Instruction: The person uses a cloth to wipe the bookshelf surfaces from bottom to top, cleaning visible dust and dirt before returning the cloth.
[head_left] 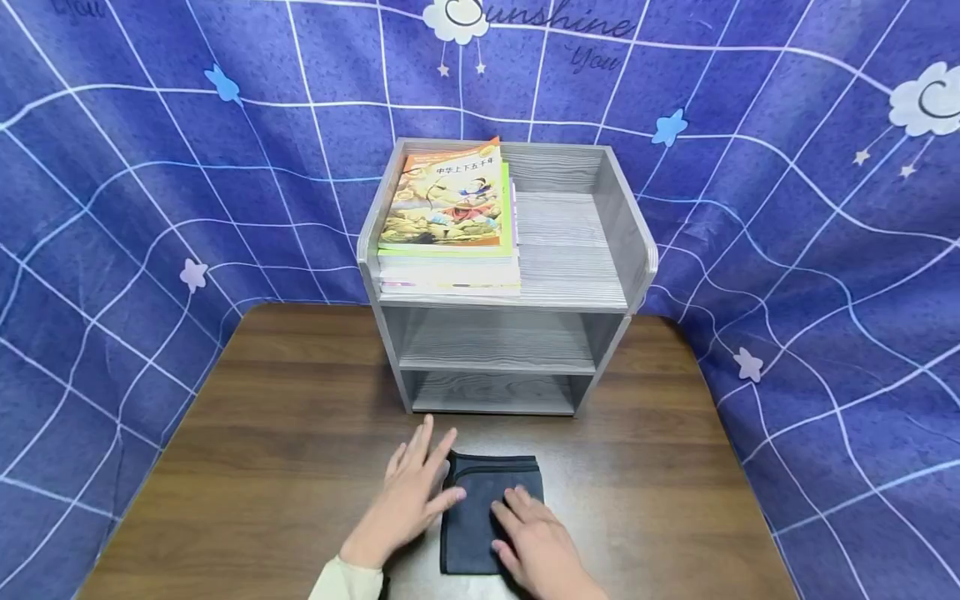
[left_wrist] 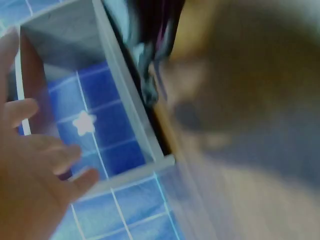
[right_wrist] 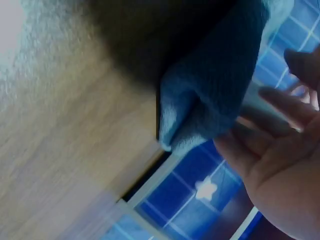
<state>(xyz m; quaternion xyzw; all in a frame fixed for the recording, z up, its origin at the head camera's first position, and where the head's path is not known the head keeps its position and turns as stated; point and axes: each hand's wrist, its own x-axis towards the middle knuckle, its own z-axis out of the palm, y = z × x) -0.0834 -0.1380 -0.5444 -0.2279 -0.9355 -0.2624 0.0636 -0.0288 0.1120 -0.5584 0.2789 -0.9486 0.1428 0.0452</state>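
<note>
left hand (head_left: 407,498) splayed wide | right hand (head_left: 542,542) kinda straight-fingered, touching folded dark cloth (head_left: 469,533) | it's under right, by left thumb

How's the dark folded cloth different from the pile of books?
The folded cloth is dark and plain, while the pile of books has a colourful picture cover on top. The folded cloth lies on the table under the right hand; the pile of books sits up on the grey shelf. Both look roughly rectangular.
</note>
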